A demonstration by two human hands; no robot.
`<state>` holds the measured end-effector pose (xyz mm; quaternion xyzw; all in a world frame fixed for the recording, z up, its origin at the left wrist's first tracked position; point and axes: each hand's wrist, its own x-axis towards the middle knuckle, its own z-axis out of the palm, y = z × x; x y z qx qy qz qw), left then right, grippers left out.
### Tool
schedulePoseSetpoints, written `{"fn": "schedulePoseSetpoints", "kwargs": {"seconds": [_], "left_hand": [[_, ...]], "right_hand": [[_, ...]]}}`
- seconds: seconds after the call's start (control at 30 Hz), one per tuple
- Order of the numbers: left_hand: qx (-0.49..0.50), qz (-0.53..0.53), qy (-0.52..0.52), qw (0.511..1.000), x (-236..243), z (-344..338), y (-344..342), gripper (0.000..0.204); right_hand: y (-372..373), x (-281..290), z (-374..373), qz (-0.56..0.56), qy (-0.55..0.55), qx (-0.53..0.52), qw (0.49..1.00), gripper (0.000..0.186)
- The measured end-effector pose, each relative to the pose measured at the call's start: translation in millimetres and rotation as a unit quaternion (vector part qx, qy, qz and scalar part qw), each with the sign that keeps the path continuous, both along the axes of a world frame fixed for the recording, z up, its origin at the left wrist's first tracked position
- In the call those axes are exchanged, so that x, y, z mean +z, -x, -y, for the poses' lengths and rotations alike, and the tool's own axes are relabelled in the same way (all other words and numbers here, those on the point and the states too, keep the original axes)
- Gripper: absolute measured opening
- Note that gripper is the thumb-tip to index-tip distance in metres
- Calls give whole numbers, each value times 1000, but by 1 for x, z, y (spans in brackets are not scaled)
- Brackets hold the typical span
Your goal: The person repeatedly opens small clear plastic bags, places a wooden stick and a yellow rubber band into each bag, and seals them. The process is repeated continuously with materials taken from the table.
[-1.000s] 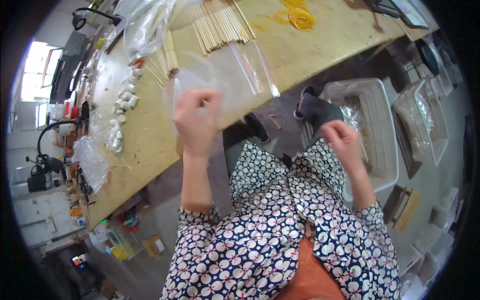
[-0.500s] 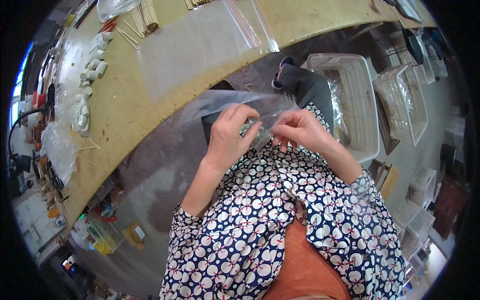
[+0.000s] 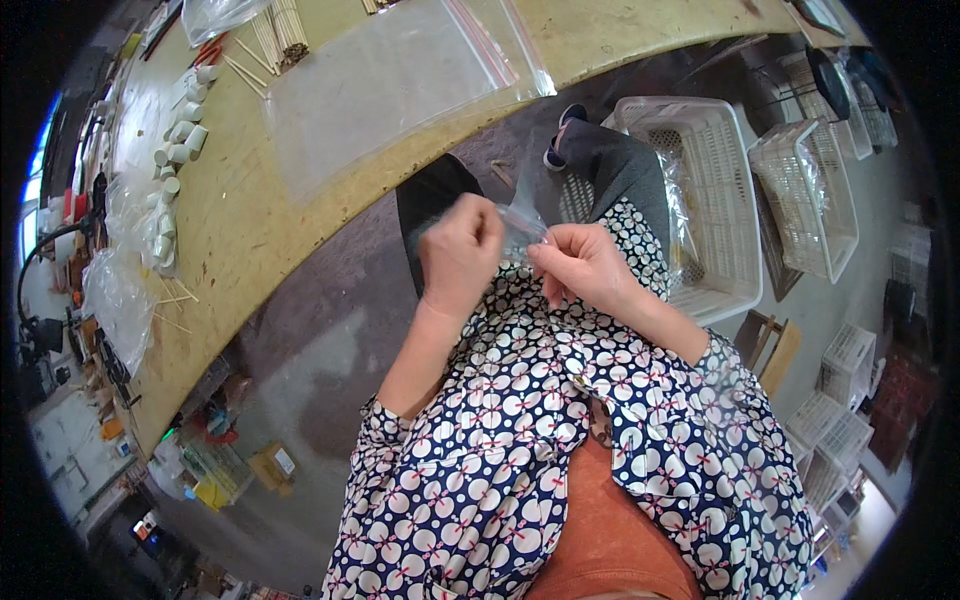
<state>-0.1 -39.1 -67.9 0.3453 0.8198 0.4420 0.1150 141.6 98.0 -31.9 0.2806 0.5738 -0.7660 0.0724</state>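
Observation:
My left hand and my right hand are close together above my lap, both gripping a clear zip plastic bag. The fingers of the left are curled tight, and the right pinches the bag's seal strip. Beyond them, flat clear bags with red seal lines lie on the yellowish worktable, beside bundles of thin wooden sticks.
Small white cylinders and crumpled plastic line the table's left side. White plastic crates stand on the floor at right, along with a wooden frame. A cardboard box sits at lower left.
My hands have come down from over the table's edge and together over my lap with a bag between them. Since half a second ago my left fingers have tightened, and the bag's loose part has swung.

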Motion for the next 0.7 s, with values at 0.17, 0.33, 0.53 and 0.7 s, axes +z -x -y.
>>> {"fn": "schedulePoseSetpoints", "kwargs": {"seconds": [0.17, 0.33, 0.53, 0.7], "left_hand": [[-117, -193, -34, 974, 57, -3, -2, 17], [-182, -235, 15, 955, 50, 8, -4, 15], [-197, -256, -6, 946, 55, 20, 13, 13], [-216, -278, -12, 936, 66, 31, 23, 15]], "right_hand": [[-2, -21, -19, 3, 152, -85, 985, 34], [1, -10, -22, 28, 163, -87, 982, 33], [5, 38, -14, -269, -449, -3, 852, 24], [23, 33, -35, -166, -605, 163, 762, 40]]}}
